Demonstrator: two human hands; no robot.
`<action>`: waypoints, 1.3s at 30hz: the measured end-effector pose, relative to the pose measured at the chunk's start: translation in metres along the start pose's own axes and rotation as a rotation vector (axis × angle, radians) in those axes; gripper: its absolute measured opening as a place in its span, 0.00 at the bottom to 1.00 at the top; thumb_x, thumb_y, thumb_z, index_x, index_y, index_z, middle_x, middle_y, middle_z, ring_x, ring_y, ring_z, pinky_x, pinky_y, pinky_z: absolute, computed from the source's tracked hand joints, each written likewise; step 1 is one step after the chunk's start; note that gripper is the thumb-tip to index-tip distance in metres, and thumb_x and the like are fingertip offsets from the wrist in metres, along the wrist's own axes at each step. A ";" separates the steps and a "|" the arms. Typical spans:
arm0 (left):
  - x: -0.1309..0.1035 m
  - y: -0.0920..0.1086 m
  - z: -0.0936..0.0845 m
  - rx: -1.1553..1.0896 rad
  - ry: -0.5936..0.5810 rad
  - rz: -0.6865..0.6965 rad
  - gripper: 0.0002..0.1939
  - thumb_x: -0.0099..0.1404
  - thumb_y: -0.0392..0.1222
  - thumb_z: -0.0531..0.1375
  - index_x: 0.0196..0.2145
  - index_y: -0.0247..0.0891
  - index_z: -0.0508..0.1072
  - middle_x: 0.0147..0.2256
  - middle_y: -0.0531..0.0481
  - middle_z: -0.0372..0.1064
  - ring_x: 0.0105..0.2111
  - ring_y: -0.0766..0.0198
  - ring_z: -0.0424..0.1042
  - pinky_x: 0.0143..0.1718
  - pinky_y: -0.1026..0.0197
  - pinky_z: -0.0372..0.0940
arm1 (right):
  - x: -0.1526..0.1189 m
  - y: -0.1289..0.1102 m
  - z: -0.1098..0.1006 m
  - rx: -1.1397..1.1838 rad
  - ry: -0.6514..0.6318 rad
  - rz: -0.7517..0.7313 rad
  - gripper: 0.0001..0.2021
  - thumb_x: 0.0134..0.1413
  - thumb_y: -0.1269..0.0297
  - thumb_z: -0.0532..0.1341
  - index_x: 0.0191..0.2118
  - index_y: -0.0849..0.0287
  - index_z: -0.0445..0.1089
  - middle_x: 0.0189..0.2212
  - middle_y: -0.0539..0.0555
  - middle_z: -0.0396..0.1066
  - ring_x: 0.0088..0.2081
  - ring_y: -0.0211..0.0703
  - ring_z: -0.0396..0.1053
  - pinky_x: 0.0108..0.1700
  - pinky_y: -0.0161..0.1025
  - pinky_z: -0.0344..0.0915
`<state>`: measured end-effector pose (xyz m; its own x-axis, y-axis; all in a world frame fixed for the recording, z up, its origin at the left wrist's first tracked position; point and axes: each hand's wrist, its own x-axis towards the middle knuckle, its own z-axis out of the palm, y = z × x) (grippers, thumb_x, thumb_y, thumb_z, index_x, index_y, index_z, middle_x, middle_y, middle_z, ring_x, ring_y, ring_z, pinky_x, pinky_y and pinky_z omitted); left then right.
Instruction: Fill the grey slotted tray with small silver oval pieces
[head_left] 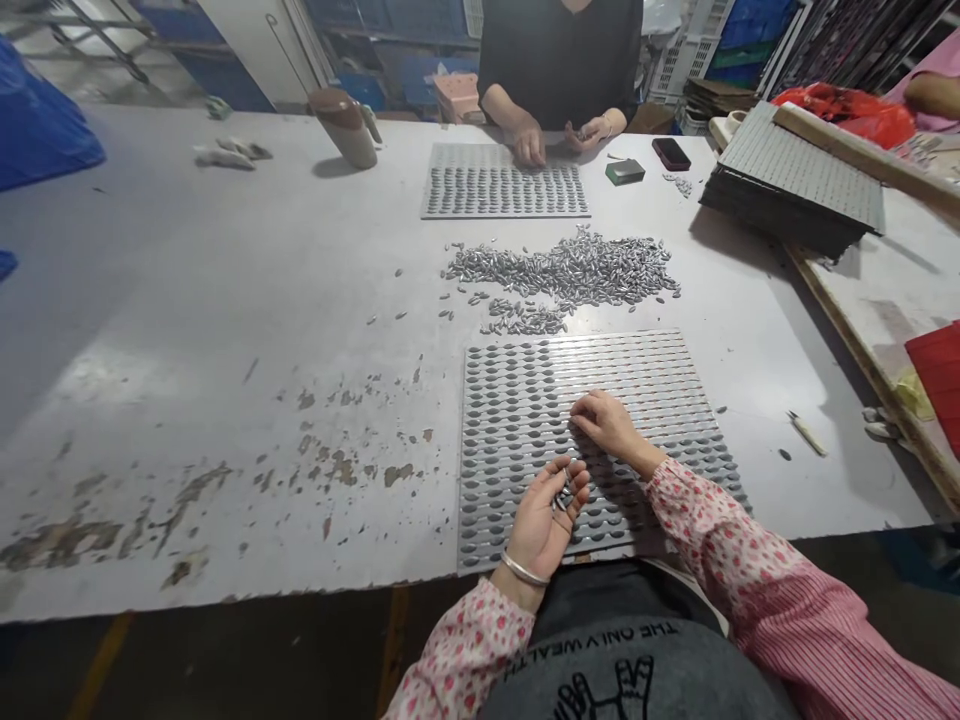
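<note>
A flat grooved board [637, 365] lies in front of me, with rows of dark grey oval pieces [514, 400] on its left and lower parts. The upper right of the board shows pale grooves without ovals. My left hand [538, 518], palm up and cupped over the board's lower edge, holds several small shiny grey pieces [562, 494]. With its fingertips together, my right hand [609, 422] touches the middle of the board at the border of the filled rows. Whatever those fingertips hold is hidden. Beyond the board spreads a loose pile of silver-grey oval pieces [577, 270].
Across the table [225, 300], a co-worker's hands [559, 138] are at a similar board [506, 205]. A brown-topped jug [346, 130], a phone [671, 154] and a small green-sided block [625, 172] stand nearby. Stacked boards [802, 165] rise at right; a small pointed tool [808, 433] lies below.
</note>
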<state>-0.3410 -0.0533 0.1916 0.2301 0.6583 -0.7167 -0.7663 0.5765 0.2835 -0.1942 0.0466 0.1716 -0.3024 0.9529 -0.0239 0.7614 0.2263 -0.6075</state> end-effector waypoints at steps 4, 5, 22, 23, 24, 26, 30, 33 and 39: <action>0.003 0.003 0.004 0.012 -0.022 0.044 0.12 0.57 0.31 0.58 0.40 0.35 0.71 0.39 0.44 0.72 0.36 0.63 0.72 0.36 0.63 0.68 | -0.017 -0.016 -0.013 0.190 -0.129 -0.174 0.07 0.56 0.64 0.58 0.35 0.58 0.71 0.31 0.53 0.67 0.35 0.39 0.64 0.39 0.37 0.61; 0.004 0.003 0.005 0.020 -0.030 0.066 0.12 0.57 0.31 0.58 0.41 0.35 0.72 0.39 0.45 0.72 0.36 0.63 0.72 0.36 0.62 0.68 | -0.021 -0.019 -0.015 0.206 -0.192 -0.228 0.08 0.55 0.62 0.58 0.37 0.58 0.72 0.32 0.53 0.67 0.36 0.40 0.64 0.40 0.38 0.61; -0.003 0.006 0.001 0.074 0.041 0.016 0.03 0.58 0.32 0.60 0.33 0.34 0.70 0.30 0.48 0.72 0.26 0.71 0.70 0.23 0.72 0.66 | 0.006 0.015 0.013 0.230 0.047 0.177 0.06 0.50 0.64 0.58 0.32 0.60 0.71 0.26 0.50 0.72 0.29 0.37 0.67 0.33 0.34 0.61; -0.003 0.005 0.000 0.072 0.043 0.009 0.04 0.58 0.33 0.59 0.33 0.33 0.70 0.30 0.48 0.72 0.25 0.71 0.70 0.23 0.72 0.65 | 0.007 0.014 0.015 0.156 0.046 0.162 0.06 0.51 0.64 0.58 0.32 0.59 0.71 0.27 0.50 0.72 0.30 0.38 0.67 0.34 0.35 0.60; -0.003 0.004 -0.001 0.067 0.039 0.007 0.04 0.58 0.33 0.59 0.34 0.33 0.71 0.31 0.47 0.72 0.26 0.71 0.71 0.24 0.72 0.66 | 0.007 0.013 0.016 0.076 0.048 0.147 0.06 0.51 0.65 0.58 0.32 0.59 0.70 0.28 0.51 0.72 0.31 0.39 0.67 0.35 0.35 0.60; -0.002 0.003 -0.003 0.052 0.019 0.013 0.06 0.59 0.32 0.58 0.36 0.32 0.72 0.33 0.45 0.72 0.30 0.68 0.72 0.28 0.70 0.68 | 0.007 0.010 0.017 -0.062 0.049 0.126 0.05 0.51 0.66 0.58 0.31 0.59 0.70 0.28 0.52 0.71 0.33 0.40 0.66 0.37 0.36 0.59; -0.002 0.002 -0.004 0.059 -0.002 0.029 0.09 0.59 0.31 0.57 0.39 0.32 0.72 0.35 0.44 0.72 0.32 0.67 0.72 0.33 0.68 0.69 | 0.011 0.006 0.015 -0.150 0.030 0.128 0.05 0.52 0.67 0.57 0.31 0.59 0.70 0.28 0.53 0.70 0.34 0.41 0.64 0.37 0.37 0.58; -0.002 0.004 -0.002 0.094 0.008 0.045 0.09 0.57 0.31 0.60 0.38 0.34 0.71 0.32 0.47 0.72 0.28 0.71 0.71 0.29 0.70 0.67 | 0.012 0.001 0.010 -0.101 0.012 0.135 0.04 0.51 0.69 0.58 0.31 0.59 0.69 0.28 0.52 0.70 0.33 0.40 0.64 0.37 0.36 0.58; 0.001 0.006 0.001 0.160 0.015 0.118 0.13 0.55 0.39 0.63 0.38 0.36 0.68 0.29 0.50 0.70 0.25 0.71 0.69 0.23 0.71 0.63 | -0.010 -0.017 -0.009 0.272 -0.204 -0.057 0.09 0.54 0.61 0.58 0.33 0.60 0.72 0.27 0.51 0.70 0.30 0.38 0.65 0.32 0.34 0.60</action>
<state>-0.3446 -0.0489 0.1928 0.1346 0.7196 -0.6812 -0.6819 0.5661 0.4632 -0.1993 0.0349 0.1892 -0.4696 0.8740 -0.1251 0.5676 0.1903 -0.8010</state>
